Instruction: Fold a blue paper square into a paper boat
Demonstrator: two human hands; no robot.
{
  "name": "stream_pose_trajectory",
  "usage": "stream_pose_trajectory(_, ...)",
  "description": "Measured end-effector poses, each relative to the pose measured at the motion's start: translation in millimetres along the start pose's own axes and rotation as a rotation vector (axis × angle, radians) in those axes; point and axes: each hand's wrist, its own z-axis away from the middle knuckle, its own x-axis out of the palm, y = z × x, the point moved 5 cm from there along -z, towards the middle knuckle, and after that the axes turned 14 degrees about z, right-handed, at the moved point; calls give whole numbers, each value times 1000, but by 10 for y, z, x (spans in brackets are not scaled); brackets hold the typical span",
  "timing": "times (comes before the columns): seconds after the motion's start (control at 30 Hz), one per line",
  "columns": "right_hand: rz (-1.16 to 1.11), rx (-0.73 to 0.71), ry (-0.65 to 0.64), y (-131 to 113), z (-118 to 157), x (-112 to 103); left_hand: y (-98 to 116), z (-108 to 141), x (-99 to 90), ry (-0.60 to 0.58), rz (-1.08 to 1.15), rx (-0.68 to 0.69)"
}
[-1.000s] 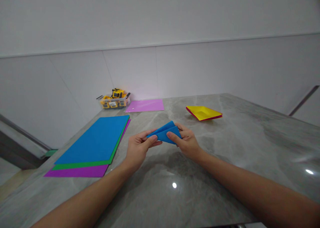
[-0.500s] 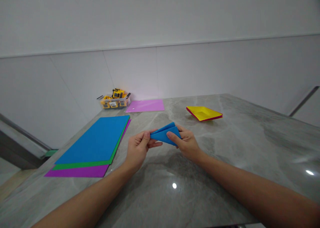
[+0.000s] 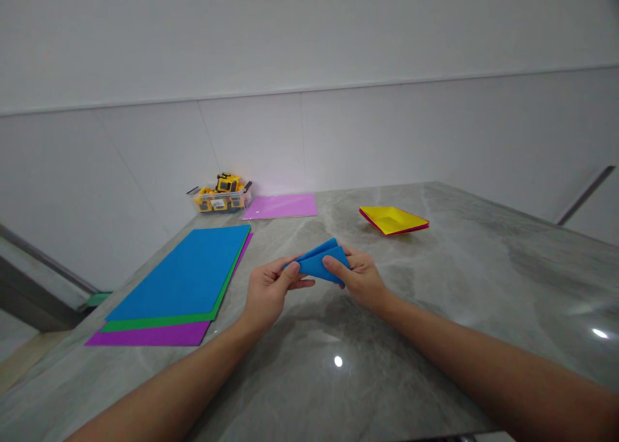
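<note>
A folded piece of blue paper (image 3: 316,263) is held above the grey table between both hands. It has a wedge shape, with two layers parted along the top and a narrow end towards the left. My left hand (image 3: 271,286) pinches that narrow end between thumb and fingers. Gripping the wider end, my right hand (image 3: 360,273) lays its thumb across the front layer, and its fingers are mostly hidden behind the paper.
Blue, green and purple sheets (image 3: 178,277) lie stacked at the left of the marble-patterned table (image 3: 309,390). Further back are a clear bin (image 3: 222,202) of yellow toy vehicles and a pink sheet (image 3: 280,206). A folded yellow-and-red paper (image 3: 394,221) rests at the right.
My left thumb has slid slightly to the right along the narrow end of the blue paper. The right hand keeps nearly the same hold.
</note>
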Motion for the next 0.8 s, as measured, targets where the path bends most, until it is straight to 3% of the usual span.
stream_pose_trajectory(0.27,-14,-1,-20,-36,12,40,10,-4,-48,14,-24,74)
stream_pose_trajectory(0.57,-42,37,1,15,5,36,7,-7,-36,34,-46,57)
stream_pose_trajectory(0.67,-63,33,-15,34,-4,46,1,-16,8,-16,-128,13)
stream_pose_trajectory(0.8,-132,108,-150,66,16,119,35,9,51,-114,-343,13)
